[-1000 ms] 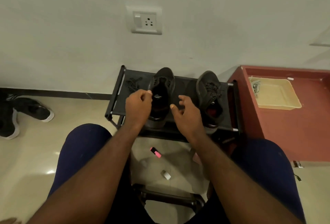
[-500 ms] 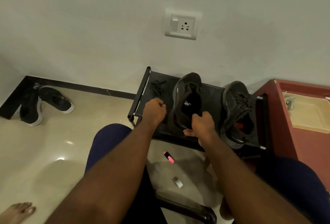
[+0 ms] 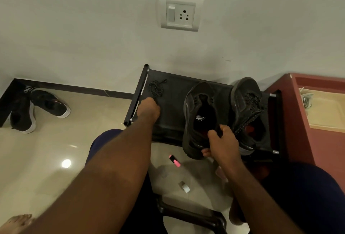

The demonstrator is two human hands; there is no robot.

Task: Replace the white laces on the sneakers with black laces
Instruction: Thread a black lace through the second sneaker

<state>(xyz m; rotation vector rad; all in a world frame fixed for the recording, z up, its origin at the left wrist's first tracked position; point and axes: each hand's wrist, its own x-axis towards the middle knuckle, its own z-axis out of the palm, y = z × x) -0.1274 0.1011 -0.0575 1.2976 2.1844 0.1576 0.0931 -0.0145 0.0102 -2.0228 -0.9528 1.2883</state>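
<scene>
On rack (image 3: pixel 173 110): right hand (image 3: pixel 222 140) grips unlaced sneaker (image 3: pixel 199 110) by heel; left hand (image 3: pixel 149 109) at black lace (image 3: pixel 156 88), far left, grasp unclear.

Your left forearm (image 3: pixel 119 168) and right forearm (image 3: pixel 248 181) are bare all the way to the left hand (image 3: pixel 149 108) and right hand (image 3: pixel 222 140). Dark navy cloth covers your left thigh (image 3: pixel 104 140) and right thigh (image 3: pixel 308 196), smooth and plain; whether it is shorts or trousers cannot be told. Your foot (image 3: pixel 17 222) at the lower left edge is bare, its toes showing.
</scene>
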